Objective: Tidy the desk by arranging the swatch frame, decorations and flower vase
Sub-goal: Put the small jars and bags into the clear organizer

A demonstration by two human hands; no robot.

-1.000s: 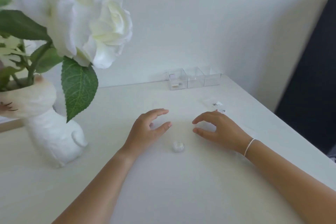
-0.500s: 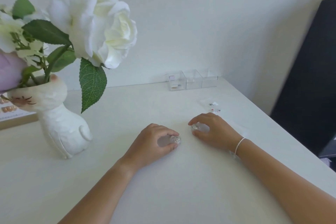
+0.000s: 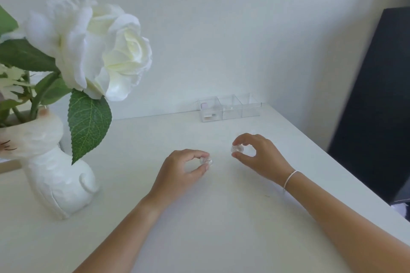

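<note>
A white cat-shaped flower vase (image 3: 60,182) stands at the left of the white desk (image 3: 221,228), holding a large white rose (image 3: 97,49) with green leaves. My left hand (image 3: 179,175) pinches a small clear round decoration (image 3: 206,161) between thumb and fingers just above the desk. My right hand (image 3: 259,155) pinches a second small clear decoration (image 3: 237,149), lifted slightly higher. The two hands are a short way apart at the desk's middle. A wooden edge of the swatch frame (image 3: 8,165) peeks out behind the vase at far left.
A clear three-compartment box (image 3: 229,107) sits against the back wall, its left cell holding small items. The desk's right edge runs diagonally, with a dark panel (image 3: 377,106) beyond it. A thin bracelet circles my right wrist.
Both hands closed on the small clear decorations and lifted them off the desk; a second ago the hands were open with one piece lying between them. The view shifted slightly.
</note>
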